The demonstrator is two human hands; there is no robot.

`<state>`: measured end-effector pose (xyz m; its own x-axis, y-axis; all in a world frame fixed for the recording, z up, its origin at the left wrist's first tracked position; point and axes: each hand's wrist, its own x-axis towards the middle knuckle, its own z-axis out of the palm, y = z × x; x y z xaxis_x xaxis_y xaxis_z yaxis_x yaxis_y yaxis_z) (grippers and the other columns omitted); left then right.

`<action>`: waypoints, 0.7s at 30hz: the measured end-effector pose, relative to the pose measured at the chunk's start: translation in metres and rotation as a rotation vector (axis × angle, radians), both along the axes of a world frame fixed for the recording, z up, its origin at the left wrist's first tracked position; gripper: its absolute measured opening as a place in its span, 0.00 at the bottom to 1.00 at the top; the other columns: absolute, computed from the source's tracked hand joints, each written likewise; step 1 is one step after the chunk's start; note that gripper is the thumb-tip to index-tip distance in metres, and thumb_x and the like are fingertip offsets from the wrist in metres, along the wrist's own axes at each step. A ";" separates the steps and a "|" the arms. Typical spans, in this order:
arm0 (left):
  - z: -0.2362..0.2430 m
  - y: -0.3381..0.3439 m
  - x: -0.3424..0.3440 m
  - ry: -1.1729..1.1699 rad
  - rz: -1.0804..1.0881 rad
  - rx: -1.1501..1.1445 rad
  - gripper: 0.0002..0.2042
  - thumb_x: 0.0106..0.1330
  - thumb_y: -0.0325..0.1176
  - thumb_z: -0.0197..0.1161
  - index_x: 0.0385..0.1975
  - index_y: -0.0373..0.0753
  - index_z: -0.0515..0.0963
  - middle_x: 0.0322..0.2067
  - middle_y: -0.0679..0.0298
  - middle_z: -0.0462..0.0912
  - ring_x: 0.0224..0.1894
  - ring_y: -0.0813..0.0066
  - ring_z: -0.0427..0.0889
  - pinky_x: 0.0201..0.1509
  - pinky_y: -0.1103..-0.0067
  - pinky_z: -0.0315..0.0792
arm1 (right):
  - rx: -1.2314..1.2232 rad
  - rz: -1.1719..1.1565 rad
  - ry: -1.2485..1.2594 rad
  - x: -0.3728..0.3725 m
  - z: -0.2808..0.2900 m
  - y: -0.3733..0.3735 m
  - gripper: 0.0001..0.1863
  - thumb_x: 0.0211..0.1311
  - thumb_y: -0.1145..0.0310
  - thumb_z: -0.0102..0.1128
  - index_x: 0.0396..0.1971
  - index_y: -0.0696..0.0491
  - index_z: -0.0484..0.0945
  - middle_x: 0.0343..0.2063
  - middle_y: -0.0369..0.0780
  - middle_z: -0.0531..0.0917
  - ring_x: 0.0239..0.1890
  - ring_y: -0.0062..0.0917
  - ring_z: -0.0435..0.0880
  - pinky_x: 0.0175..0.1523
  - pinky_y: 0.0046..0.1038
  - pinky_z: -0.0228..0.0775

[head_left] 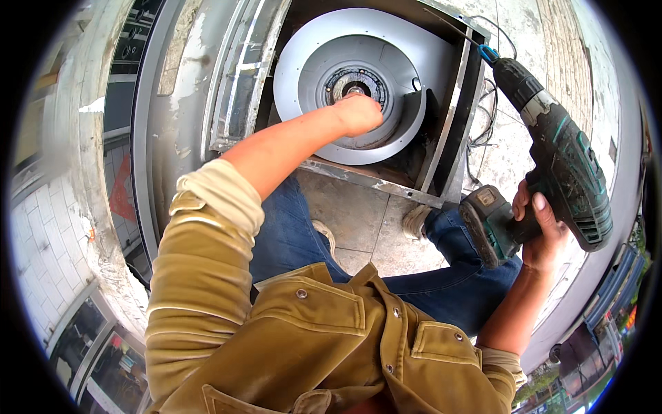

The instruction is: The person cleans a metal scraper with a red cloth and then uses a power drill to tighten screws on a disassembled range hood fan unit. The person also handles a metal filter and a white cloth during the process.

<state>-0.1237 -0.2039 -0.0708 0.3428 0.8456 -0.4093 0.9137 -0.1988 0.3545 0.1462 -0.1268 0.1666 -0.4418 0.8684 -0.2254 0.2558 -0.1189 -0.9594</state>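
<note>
My left hand [360, 114] reaches to the middle of a round grey blower housing [293, 79]. Its fingers are curled closed at the central hub [338, 84], and the back of the hand hides what they grip, if anything. On the right side, my right hand [543, 234] is wrapped around the handle of a black and teal cordless drill [565, 155]. The drill points up and away to the left, with a blue collar [489, 54] at its chuck and a long thin bit running past the frame's far right corner. Its battery pack [486, 224] hangs toward my knee.
An open, worn metal box frame [452, 103] surrounds the blower and stands before my legs. Black cable [491, 114] lies loosely on the paving to its right. A scuffed metal panel [186, 90] rises close on the left. Stone tiles [345, 214] show between my feet.
</note>
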 end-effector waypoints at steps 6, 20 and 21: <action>-0.133 0.005 0.004 0.254 -0.583 0.342 0.07 0.44 0.33 0.55 0.15 0.39 0.79 0.28 0.65 0.76 0.36 0.66 0.78 0.37 0.74 0.70 | -0.042 -0.152 0.020 0.022 0.002 0.001 0.30 0.48 0.63 0.65 0.48 0.62 0.64 0.20 0.39 0.70 0.20 0.20 0.67 0.26 0.20 0.59; -0.091 0.024 0.032 0.086 -0.199 0.102 0.07 0.50 0.33 0.55 0.25 0.37 0.76 0.28 0.60 0.76 0.33 0.63 0.77 0.36 0.69 0.70 | -0.060 -0.119 0.101 0.051 -0.011 0.011 0.35 0.44 0.63 0.68 0.50 0.64 0.64 0.24 0.42 0.73 0.19 0.23 0.69 0.22 0.21 0.58; -0.080 0.029 0.031 -0.077 -0.005 0.075 0.07 0.51 0.33 0.55 0.25 0.37 0.74 0.27 0.60 0.75 0.32 0.65 0.77 0.35 0.70 0.70 | -0.041 -0.099 0.027 0.051 -0.010 0.013 0.33 0.44 0.62 0.69 0.48 0.64 0.66 0.23 0.42 0.73 0.19 0.22 0.69 0.23 0.21 0.59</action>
